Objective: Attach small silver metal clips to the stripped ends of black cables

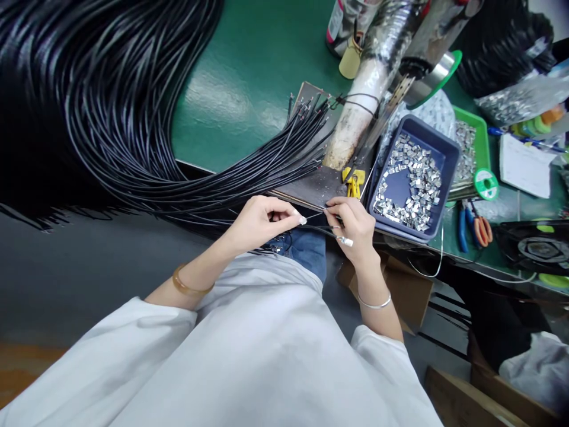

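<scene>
My left hand is closed in a pinch, thumb against forefinger, at one end of a thin dark cable stretched between my hands. A small pale spot shows at its fingertips; I cannot tell whether it is a nail or a part. My right hand pinches the cable's other side with thumb and forefinger. Under its curled fingers pokes out a black cable end with a small white-silver connector. Just beyond both hands lies a bundle of black cables, their stripped ends resting on a dark board.
Right of my hands stands a blue tray of small metal parts. Yellow-handled cutters lie by a wrapped post. Farther right are a green bin, a solder spool, pliers and a fan.
</scene>
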The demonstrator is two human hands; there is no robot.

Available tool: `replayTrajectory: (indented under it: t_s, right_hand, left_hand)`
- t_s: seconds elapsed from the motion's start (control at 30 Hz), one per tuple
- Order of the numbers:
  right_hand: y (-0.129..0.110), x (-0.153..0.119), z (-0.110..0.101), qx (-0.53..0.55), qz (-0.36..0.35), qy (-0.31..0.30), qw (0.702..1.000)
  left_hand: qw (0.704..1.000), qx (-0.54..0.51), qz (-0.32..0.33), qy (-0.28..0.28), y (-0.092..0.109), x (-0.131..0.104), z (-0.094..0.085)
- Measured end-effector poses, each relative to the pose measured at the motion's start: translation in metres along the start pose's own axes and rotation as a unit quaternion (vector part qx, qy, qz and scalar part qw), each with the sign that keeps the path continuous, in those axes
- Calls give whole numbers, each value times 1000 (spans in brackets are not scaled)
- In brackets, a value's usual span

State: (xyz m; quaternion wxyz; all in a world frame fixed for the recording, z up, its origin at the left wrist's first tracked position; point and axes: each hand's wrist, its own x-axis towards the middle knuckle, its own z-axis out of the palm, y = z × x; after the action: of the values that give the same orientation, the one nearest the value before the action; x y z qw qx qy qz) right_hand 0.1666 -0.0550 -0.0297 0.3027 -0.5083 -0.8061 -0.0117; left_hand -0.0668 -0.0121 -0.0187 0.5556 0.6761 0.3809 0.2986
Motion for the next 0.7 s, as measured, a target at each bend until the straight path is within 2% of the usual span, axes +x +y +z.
replayTrajectory:
  t_s: [0.1, 0.23, 0.4, 0.53, 0.7]
  right_hand:
    - [1, 0, 0, 4, -2, -5, 1000]
    - [1, 2, -3, 15, -2, -16, 1000]
    - [0, 3, -5, 5, 2, -17, 1000]
    - [-1, 4, -2, -1, -1, -18, 1000]
    - [-4, 4, -15, 22, 8, -31, 999]
  left_hand:
    - [999, 43, 19, -8, -4, 3, 0]
    - [986, 150, 60, -45, 2, 4, -2]
    - [947, 308, 95, -10, 10, 2, 4]
    - [955, 289, 66, -25, 7, 5, 13]
    - [960, 245, 123, -47, 10, 15, 16]
